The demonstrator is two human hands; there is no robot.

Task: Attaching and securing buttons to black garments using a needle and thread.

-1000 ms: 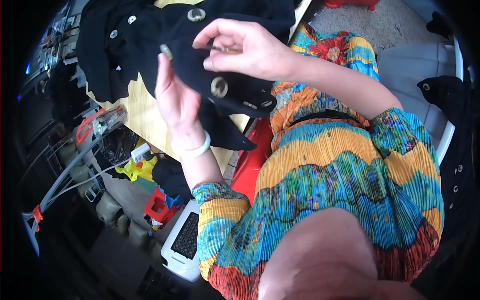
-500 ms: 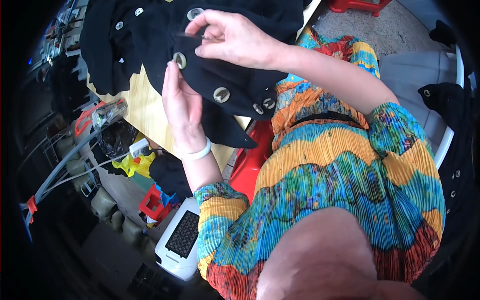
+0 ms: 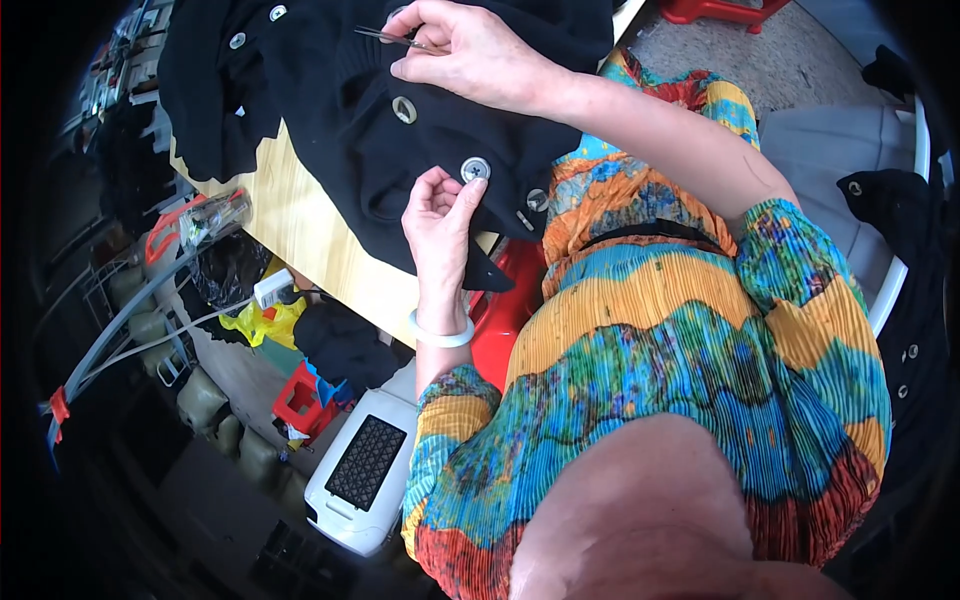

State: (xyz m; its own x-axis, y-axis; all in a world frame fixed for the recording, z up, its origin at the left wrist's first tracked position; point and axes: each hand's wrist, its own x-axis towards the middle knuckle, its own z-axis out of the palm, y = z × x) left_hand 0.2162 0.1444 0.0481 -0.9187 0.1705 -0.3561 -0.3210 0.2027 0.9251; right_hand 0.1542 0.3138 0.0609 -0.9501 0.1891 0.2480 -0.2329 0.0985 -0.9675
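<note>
Moved: the left hand [image 3: 440, 215] has dropped lower on the black garment [image 3: 380, 120] since half a second ago and now sits at a silver button [image 3: 475, 169] near the hem; the right hand [image 3: 470, 50] has lifted toward the top edge of the view.
Left hand: fingers narrow, thumb and fingertips pinching the edge of that round silver button, palm turned up; a pale bangle [image 3: 440, 335] rings the wrist.
Right hand: fingers pinched closed on a thin metal tool [image 3: 395, 38], seemingly small snips or tweezers, its slim tip pointing left over the cloth.
Garment: soft, matte black knit, draped across the wooden table [image 3: 300, 230] with its lower corner hanging past the table's near edge, right by the held button.
Buttons: I count about six on this garment. The pinched one, a ring-shaped one [image 3: 404, 109] above it, a smaller one [image 3: 537, 199] just right, two at the upper left [image 3: 237, 40], and one half hidden under the right hand.
Edges and room: the table's near edge runs diagonally down to the right; bare pale wood shows below the cloth on the left. The hands sit well apart with open cloth between.
Around: a white machine with a dark grille [image 3: 365, 470] below, a yellow bag [image 3: 265, 322] and red plastic stool [image 3: 305, 405] on the floor, another black garment with buttons [image 3: 910, 260] draped at far right.
</note>
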